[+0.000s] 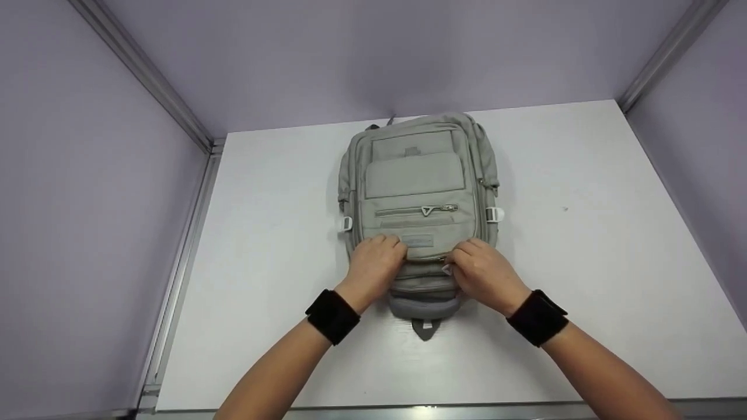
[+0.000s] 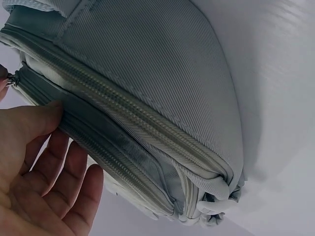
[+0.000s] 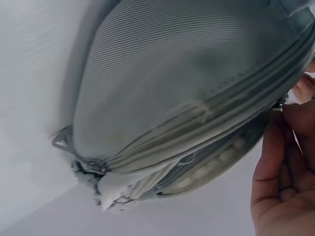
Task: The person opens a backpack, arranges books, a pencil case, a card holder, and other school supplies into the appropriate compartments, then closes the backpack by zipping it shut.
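Note:
A grey-green backpack (image 1: 414,175) lies on the white table, front pockets up, its padded grey end toward me. My left hand (image 1: 376,262) pinches the edge of a front pocket left of the middle. In the left wrist view, the thumb (image 2: 47,118) lies over the zipper edge and the fingers are beneath it. Near the middle of the same zipper, my right hand (image 1: 484,274) pinches the zipper pull (image 1: 447,269) between thumb and fingers. The right wrist view has the zipper slider (image 3: 283,101) at the fingertips, with the pocket (image 3: 216,169) gaping beside it.
A second zipper with a triangular pull (image 1: 428,210) crosses the backpack's front. White side buckles (image 1: 495,214) stick out at both sides. A dark loop (image 1: 426,330) lies at the near end. Pale panels (image 1: 373,52) enclose the table (image 1: 583,280) behind and at the sides.

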### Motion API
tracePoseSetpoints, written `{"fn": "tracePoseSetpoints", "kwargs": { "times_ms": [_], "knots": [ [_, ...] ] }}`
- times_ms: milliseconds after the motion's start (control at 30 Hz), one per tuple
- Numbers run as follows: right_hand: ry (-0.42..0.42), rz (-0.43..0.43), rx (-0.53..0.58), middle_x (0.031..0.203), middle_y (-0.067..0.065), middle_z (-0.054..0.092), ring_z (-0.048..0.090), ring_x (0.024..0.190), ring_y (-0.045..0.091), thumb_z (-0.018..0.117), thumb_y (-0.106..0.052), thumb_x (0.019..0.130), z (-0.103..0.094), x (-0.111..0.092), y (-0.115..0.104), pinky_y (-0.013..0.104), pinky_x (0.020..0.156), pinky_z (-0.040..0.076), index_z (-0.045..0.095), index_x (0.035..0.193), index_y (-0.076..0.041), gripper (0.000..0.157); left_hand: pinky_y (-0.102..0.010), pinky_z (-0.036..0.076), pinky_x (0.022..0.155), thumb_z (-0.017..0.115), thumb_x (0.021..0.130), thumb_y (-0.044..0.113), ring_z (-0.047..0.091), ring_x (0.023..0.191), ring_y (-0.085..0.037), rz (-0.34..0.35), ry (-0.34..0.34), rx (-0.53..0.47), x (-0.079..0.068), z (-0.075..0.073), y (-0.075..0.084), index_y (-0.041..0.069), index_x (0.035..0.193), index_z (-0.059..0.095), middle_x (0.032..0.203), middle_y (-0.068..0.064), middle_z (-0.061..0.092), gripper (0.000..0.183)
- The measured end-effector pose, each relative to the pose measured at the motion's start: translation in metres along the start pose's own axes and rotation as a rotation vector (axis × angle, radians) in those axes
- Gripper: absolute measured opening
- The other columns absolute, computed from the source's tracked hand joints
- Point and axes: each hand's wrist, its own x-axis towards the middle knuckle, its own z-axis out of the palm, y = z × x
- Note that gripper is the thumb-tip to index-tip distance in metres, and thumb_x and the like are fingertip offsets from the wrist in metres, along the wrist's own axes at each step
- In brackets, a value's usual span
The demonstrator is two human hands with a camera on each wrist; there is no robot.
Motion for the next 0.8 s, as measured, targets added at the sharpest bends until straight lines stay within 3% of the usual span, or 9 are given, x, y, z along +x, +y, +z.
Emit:
{"fn": "tracePoseSetpoints", "kwargs": {
  "times_ms": [200,433,600,800],
  "knots": [
    [0.025,0.044,0.013,0.086,0.005,0.065,0.058,0.079,0.024,0.068,0.008,0.080,-0.010,-0.009,0.012,0.037,0.071,0.050,0.066,0.088,-0.006,0.017,-0.035,0.051,0.067,0.071,0.096,0.025,0.064,0.080,-0.020,-0.002,0.011,0.020,0.002,0.001,0.001,0.016,0.089,0.067,0.087,0.001,0.065,0.013],
    [0.036,0.071,0.041,0.089,0.002,0.066,0.060,0.083,0.021,0.070,0.008,0.079,-0.011,-0.016,0.016,0.034,0.072,0.052,0.065,0.091,-0.008,0.020,-0.038,0.051,0.071,0.073,0.092,0.022,0.064,0.082,-0.022,-0.022,-0.010,-0.008,0.008,-0.004,0.008,0.015,0.090,0.068,0.089,0.000,0.065,0.009],
    [0.060,0.105,0.057,0.088,0.001,0.067,0.061,0.083,0.020,0.077,0.010,0.075,-0.006,-0.018,0.014,0.035,0.072,0.052,0.065,0.089,-0.009,0.026,-0.037,0.049,0.070,0.074,0.088,0.025,0.063,0.083,-0.021,0.042,0.015,-0.017,0.021,-0.008,0.023,0.015,0.092,0.065,0.090,0.000,0.063,0.014],
    [0.068,0.134,0.060,0.088,0.001,0.066,0.061,0.084,0.022,0.078,0.013,0.074,-0.001,-0.016,0.009,0.036,0.074,0.052,0.065,0.091,-0.009,0.030,-0.034,0.048,0.068,0.071,0.090,0.027,0.062,0.082,-0.020,0.124,0.010,0.048,0.041,-0.004,0.045,0.016,0.095,0.064,0.091,0.000,0.063,0.014]
  ]
}}
